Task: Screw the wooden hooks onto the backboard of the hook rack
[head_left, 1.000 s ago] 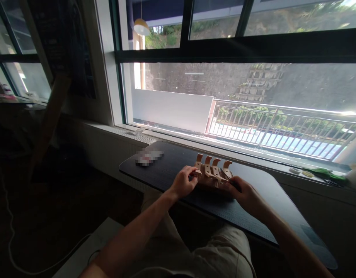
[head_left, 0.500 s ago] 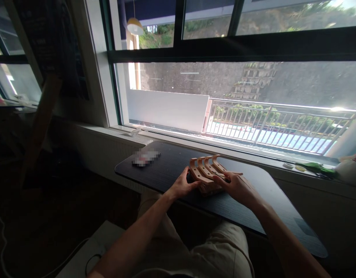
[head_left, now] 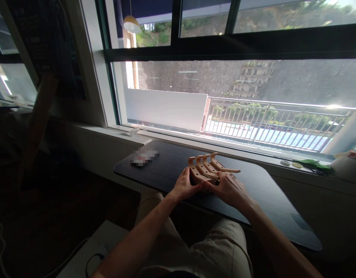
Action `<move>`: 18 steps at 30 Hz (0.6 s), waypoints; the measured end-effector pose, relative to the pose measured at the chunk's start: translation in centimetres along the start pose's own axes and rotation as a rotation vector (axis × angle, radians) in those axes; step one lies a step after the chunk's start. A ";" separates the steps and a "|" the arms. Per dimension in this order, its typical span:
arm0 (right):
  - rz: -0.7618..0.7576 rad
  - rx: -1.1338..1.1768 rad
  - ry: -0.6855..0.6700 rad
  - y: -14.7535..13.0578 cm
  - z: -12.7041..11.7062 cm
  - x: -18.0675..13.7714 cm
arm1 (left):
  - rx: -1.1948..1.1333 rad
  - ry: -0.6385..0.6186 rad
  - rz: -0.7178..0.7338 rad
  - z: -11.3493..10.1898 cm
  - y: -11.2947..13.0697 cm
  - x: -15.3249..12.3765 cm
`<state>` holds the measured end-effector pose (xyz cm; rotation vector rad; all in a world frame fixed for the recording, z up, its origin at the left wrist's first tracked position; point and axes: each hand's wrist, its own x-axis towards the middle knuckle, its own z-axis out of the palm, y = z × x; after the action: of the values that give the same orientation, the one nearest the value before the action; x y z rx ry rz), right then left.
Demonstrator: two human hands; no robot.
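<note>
A light wooden piece (head_left: pixel 198 170), with several curved, hook-like prongs and small holes along them, is at the near edge of the dark table (head_left: pixel 172 162). My left hand (head_left: pixel 185 186) grips its left side, the thumb along the front and the fingers behind. On the right, my right hand (head_left: pixel 232 190) is closed at the front right of the piece, its thumb close to the left thumb. A small dark spot shows by the right fingertips; what it is I cannot make out. The lower part of the piece is hidden behind both hands.
A blurred-out flat item (head_left: pixel 144 156) lies on the table's left part. The window sill (head_left: pixel 250 152) runs behind, with a green item (head_left: pixel 314 166) and small round things (head_left: pixel 296 165) at right. A pale surface with a cable (head_left: pixel 92 256) is at lower left.
My right hand has shifted left and in toward the left hand, its thumb now at the front of the wooden piece. The left hand keeps its hold. The view has moved slightly.
</note>
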<state>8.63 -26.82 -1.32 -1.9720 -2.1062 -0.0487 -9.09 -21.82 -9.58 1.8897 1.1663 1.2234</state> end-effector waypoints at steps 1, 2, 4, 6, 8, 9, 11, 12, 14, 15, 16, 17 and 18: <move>-0.004 -0.001 -0.002 0.0 0.0 0.0 | -0.017 0.002 0.001 -0.1 0.0 0.0; -0.008 0.001 -0.004 -0.1 -0.1 0.0 | -0.048 0.002 0.000 -0.2 -0.1 0.0; -0.022 0.009 -0.006 -0.2 -0.2 0.0 | -0.203 -0.038 -0.027 -0.6 -0.6 0.4; -0.027 0.013 -0.002 -0.3 -0.2 -0.1 | -0.419 -0.113 -0.084 -1.2 -1.2 1.5; -0.024 0.011 -0.002 -0.3 -0.3 -0.1 | -0.531 -0.146 -0.123 -1.9 -1.9 3.1; -0.026 0.011 -0.004 -0.4 -0.3 -0.1 | -0.567 -0.148 -0.125 -2.2 -2.2 3.9; -0.028 0.017 -0.015 -0.4 -0.4 -0.1 | -0.637 -0.184 -0.097 -2.6 -2.4 5.2; -0.028 0.022 -0.023 -0.4 -0.4 -0.1 | -0.669 -0.221 -0.075 -2.6 -2.5 5.7; -0.027 0.029 -0.035 -0.3 -0.4 0.0 | -0.720 -0.299 -0.032 -2.6 -2.5 6.3; -0.027 0.030 -0.036 -0.3 -0.4 0.0 | -0.739 -0.334 -0.016 -2.5 -2.5 6.5; -0.028 0.029 -0.035 -0.3 -0.5 0.0 | -0.753 -0.362 -0.005 -2.5 -2.6 6.5; -0.030 0.030 -0.032 -0.3 -0.6 0.0 | -0.764 -0.385 0.001 -2.5 -2.8 6.6; -0.036 0.033 -0.033 -0.3 -0.8 0.0 | -0.772 -0.407 0.001 -2.6 -3.1 6.7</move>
<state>8.48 -27.03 -0.55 -1.9297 -2.1489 0.0122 -11.26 -14.38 -8.44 1.4336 0.3828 1.0143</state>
